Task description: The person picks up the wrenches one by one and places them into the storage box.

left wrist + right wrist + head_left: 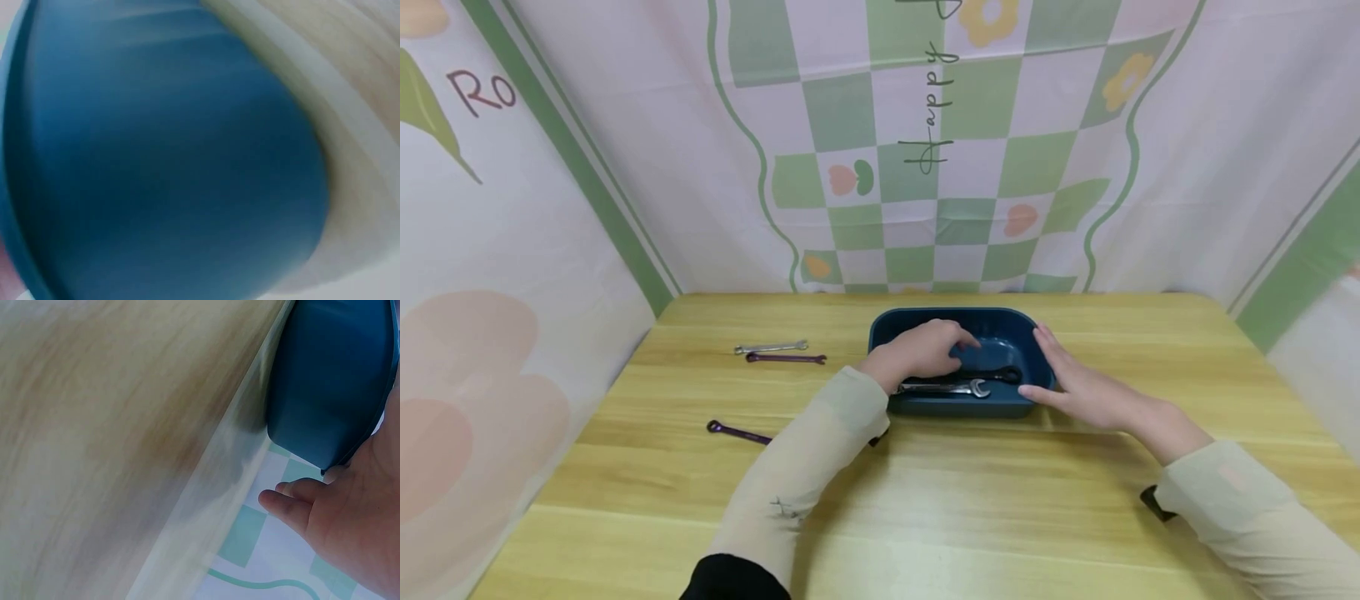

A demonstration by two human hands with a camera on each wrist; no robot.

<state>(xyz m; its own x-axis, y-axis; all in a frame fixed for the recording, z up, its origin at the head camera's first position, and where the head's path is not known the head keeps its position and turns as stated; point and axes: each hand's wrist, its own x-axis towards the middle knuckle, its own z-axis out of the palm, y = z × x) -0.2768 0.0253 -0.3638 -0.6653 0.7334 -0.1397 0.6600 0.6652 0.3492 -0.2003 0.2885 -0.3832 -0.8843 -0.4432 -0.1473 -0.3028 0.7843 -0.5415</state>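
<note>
See silver wrench (943, 388) and black wrench (991, 375) inside blue bin (970, 407) only from the head, near left hand (927, 347) with loosely parted fingers; from the right wrist, see outer wall (334, 372) and right hand (353, 515), unclenched against it

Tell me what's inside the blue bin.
A silver wrench and a black ring-ended tool lie in the blue bin; the left hand hides their left ends and the floor beneath.

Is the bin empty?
Not empty: the head view shows a silver wrench and a black wrench inside the bin.
</note>
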